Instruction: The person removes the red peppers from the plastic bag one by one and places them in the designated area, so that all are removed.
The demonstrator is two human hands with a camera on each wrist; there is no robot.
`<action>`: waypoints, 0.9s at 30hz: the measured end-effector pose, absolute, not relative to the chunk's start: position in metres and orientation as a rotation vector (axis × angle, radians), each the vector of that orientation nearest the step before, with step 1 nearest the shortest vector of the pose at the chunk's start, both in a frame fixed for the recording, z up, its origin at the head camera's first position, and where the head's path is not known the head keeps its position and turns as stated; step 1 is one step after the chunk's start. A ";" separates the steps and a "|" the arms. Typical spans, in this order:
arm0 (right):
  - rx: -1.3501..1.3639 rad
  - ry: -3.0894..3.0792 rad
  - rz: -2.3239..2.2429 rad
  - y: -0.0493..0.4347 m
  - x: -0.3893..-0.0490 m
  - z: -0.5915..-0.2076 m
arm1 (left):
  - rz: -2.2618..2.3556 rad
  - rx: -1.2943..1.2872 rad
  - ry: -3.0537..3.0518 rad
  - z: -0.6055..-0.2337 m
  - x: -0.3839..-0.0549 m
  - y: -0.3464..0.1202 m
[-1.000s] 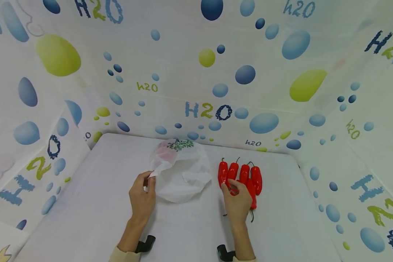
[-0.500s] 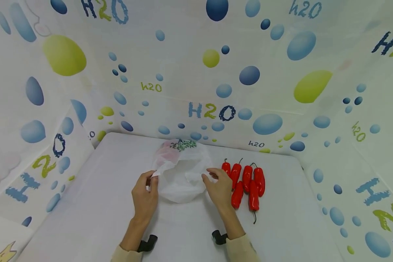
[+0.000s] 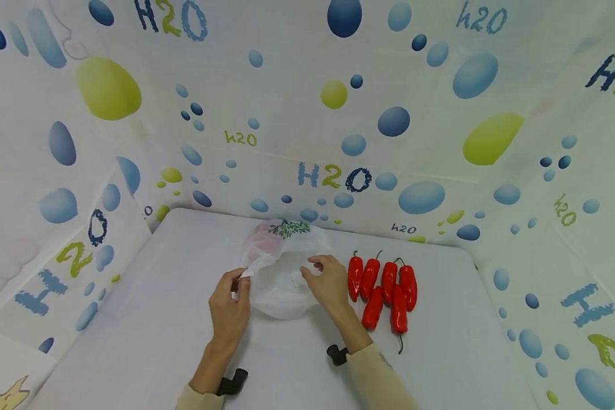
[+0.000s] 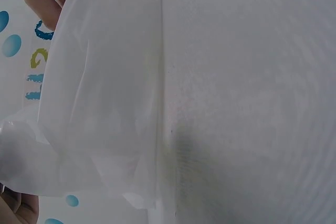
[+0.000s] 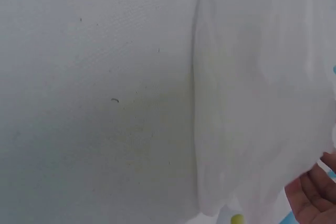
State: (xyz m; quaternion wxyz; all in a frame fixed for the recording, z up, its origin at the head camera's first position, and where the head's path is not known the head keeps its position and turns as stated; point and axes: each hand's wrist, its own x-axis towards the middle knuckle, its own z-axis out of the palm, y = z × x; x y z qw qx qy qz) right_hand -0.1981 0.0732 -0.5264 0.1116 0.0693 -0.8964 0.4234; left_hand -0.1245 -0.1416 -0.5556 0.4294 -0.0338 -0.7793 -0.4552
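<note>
A thin white plastic bag (image 3: 279, 296) with a green leaf print and a pinkish patch lies on the white table, its mouth gaping toward me. My left hand (image 3: 229, 310) pinches the bag's left rim between thumb and fingers. Over the right side of the bag mouth is my right hand (image 3: 329, 285), thumb and forefinger spread apart with nothing visible between them. Several red chili peppers (image 3: 388, 279) lie in two rows to the right of that hand. In the left wrist view the bag's side (image 4: 115, 87) hides much of the scene.
White tabletop (image 3: 456, 341) extends around the bag and peppers. Behind it rises a white curtain (image 3: 287, 148) printed with blue and green drops and H2O lettering. A black wrist mount (image 3: 233, 381) is worn on each arm.
My right hand has moved left, from over the peppers to the bag's mouth. The left hand keeps its pinch on the rim. Peppers look the same; the head view has shifted slightly.
</note>
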 end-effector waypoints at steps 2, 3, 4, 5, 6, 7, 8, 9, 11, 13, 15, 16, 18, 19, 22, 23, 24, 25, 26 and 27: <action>0.221 -2.654 1.235 0.069 -0.202 -0.528 | -1.139 -0.094 -1.936 -0.556 -0.124 -0.142; 0.227 -2.667 1.230 0.067 -0.203 -0.528 | -1.137 -0.098 -1.930 -0.556 -0.124 -0.142; 0.240 -2.677 1.225 0.065 -0.204 -0.527 | -1.136 -0.101 -1.926 -0.555 -0.124 -0.142; 0.253 -2.687 1.215 0.064 -0.206 -0.527 | -1.134 -0.105 -1.918 -0.555 -0.125 -0.141; 0.265 -2.697 1.206 0.062 -0.207 -0.526 | -1.132 -0.107 -1.915 -0.555 -0.125 -0.141; 0.277 -2.711 1.190 0.061 -0.209 -0.526 | -1.132 -0.109 -1.914 -0.555 -0.124 -0.141; 0.289 -2.721 1.183 0.059 -0.211 -0.526 | -1.132 -0.109 -1.912 -0.554 -0.124 -0.142; 0.301 -2.730 1.179 0.057 -0.212 -0.525 | -1.126 -0.109 -1.911 -0.554 -0.124 -0.142; 0.313 -2.759 1.168 0.053 -0.216 -0.525 | -1.126 -0.110 -1.907 -0.553 -0.124 -0.142; 0.326 -2.778 1.170 0.049 -0.219 -0.525 | -1.127 -0.111 -1.906 -0.553 -0.124 -0.142; 0.329 -2.793 1.174 0.045 -0.221 -0.525 | -1.124 -0.113 -1.901 -0.553 -0.124 -0.142; 0.330 -2.804 1.165 0.043 -0.222 -0.525 | -1.125 -0.117 -1.894 -0.553 -0.125 -0.142; 0.336 -2.805 1.161 0.039 -0.224 -0.525 | -1.125 -0.121 -1.887 -0.553 -0.125 -0.142; 0.329 -2.815 1.151 0.037 -0.225 -0.526 | -1.122 -0.123 -1.883 -0.553 -0.125 -0.142; 0.322 -2.821 1.131 0.032 -0.228 -0.528 | -1.120 -0.122 -1.885 -0.554 -0.126 -0.143; 0.320 -2.816 1.132 0.031 -0.229 -0.529 | -1.121 -0.119 -1.890 -0.554 -0.125 -0.143; 0.313 -2.815 1.134 0.029 -0.231 -0.530 | -1.123 -0.116 -1.895 -0.554 -0.125 -0.143; 0.307 -2.808 1.146 0.028 -0.232 -0.531 | -1.127 -0.112 -1.902 -0.554 -0.125 -0.143; 0.301 -2.799 1.159 0.026 -0.234 -0.533 | -1.133 -0.110 -1.908 -0.554 -0.125 -0.143; 0.294 -2.796 1.163 0.025 -0.236 -0.535 | -1.135 -0.108 -1.913 -0.554 -0.125 -0.143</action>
